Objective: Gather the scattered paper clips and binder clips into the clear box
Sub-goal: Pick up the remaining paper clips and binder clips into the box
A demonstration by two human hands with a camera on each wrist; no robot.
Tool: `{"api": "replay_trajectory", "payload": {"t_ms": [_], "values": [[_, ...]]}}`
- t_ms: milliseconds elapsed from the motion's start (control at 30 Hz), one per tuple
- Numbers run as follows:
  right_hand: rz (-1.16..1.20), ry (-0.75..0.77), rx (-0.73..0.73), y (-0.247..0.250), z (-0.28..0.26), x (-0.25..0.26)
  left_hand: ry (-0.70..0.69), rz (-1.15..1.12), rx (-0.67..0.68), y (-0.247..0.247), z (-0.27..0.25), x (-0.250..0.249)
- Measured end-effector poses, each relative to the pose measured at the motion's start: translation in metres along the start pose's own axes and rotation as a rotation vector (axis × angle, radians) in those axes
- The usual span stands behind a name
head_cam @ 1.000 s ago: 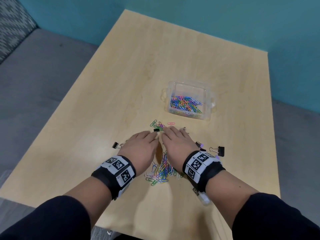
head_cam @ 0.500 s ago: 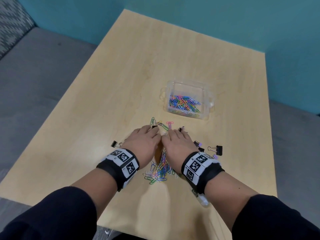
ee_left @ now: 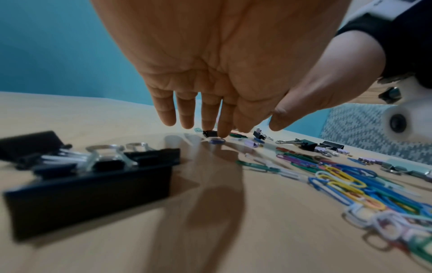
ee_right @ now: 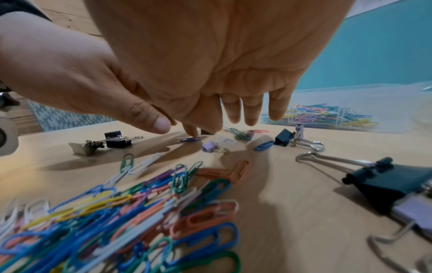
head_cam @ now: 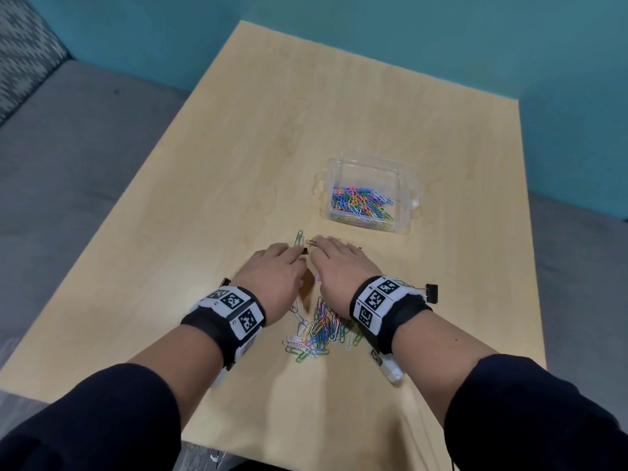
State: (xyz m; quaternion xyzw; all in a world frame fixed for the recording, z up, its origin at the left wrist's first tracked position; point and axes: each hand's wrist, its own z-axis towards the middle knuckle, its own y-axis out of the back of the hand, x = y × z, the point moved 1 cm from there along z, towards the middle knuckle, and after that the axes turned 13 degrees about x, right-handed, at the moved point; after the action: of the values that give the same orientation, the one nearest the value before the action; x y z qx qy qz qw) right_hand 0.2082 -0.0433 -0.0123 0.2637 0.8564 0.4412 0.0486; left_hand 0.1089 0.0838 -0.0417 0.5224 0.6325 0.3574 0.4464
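Note:
My left hand (head_cam: 275,270) and right hand (head_cam: 339,263) lie side by side, palms down, fingers straight, over scattered clips on the wooden table (head_cam: 238,147). Fingertips of both reach a few loose paper clips (head_cam: 307,241); my left index tip touches a blue clip (ee_left: 217,141). A heap of coloured paper clips (head_cam: 317,329) lies between my wrists. The clear box (head_cam: 368,164) stands beyond my right hand, with several coloured clips inside. Black binder clips sit at the right (head_cam: 431,291), by my left wrist (ee_left: 88,177) and under my right hand (ee_right: 284,137).
A teal wall (head_cam: 441,39) runs along the table's far and right edges. A grey couch (head_cam: 68,164) with a patterned cushion (head_cam: 20,62) lies to the left. Bare tabletop stretches beyond and left of the box.
Both hands have slid forward together towards the box, and their fingertips now reach the loose clips ahead. The heap shows more behind the palms.

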Motion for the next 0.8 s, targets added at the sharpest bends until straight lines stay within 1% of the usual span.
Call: {"api": "replay_trajectory", "payload": {"t_ms": [167,267,367,467,533,600,667,733,767,800], "values": [[0.007,0.025,-0.006,0.004,0.000,-0.001,-0.021,-0.018,-0.078,0.000,-0.017,0.006],[-0.017,0.069,0.002,0.006,0.006,0.003,-0.015,-0.043,-0.061,0.004,-0.027,0.013],[-0.030,0.115,0.029,0.006,0.013,0.012,0.015,-0.050,-0.008,0.006,-0.035,0.020],[-0.070,0.107,0.054,0.002,0.023,0.018,0.060,-0.035,0.004,0.005,-0.043,0.029],[-0.092,0.068,0.056,-0.003,0.026,0.017,0.101,-0.019,-0.007,0.005,-0.048,0.034],[-0.124,0.014,0.056,-0.010,0.020,0.019,0.131,-0.005,-0.031,0.007,-0.052,0.035],[-0.134,0.039,0.063,-0.018,0.006,0.028,0.136,-0.009,-0.060,0.009,-0.056,0.031],[-0.094,0.101,0.028,-0.022,-0.009,0.034,0.140,-0.040,-0.096,0.010,-0.060,0.025],[-0.069,0.093,-0.001,-0.020,-0.012,0.032,0.144,-0.058,-0.109,0.010,-0.062,0.022],[-0.046,0.051,-0.026,-0.016,-0.012,0.026,0.145,-0.076,-0.113,0.009,-0.065,0.018]]}}
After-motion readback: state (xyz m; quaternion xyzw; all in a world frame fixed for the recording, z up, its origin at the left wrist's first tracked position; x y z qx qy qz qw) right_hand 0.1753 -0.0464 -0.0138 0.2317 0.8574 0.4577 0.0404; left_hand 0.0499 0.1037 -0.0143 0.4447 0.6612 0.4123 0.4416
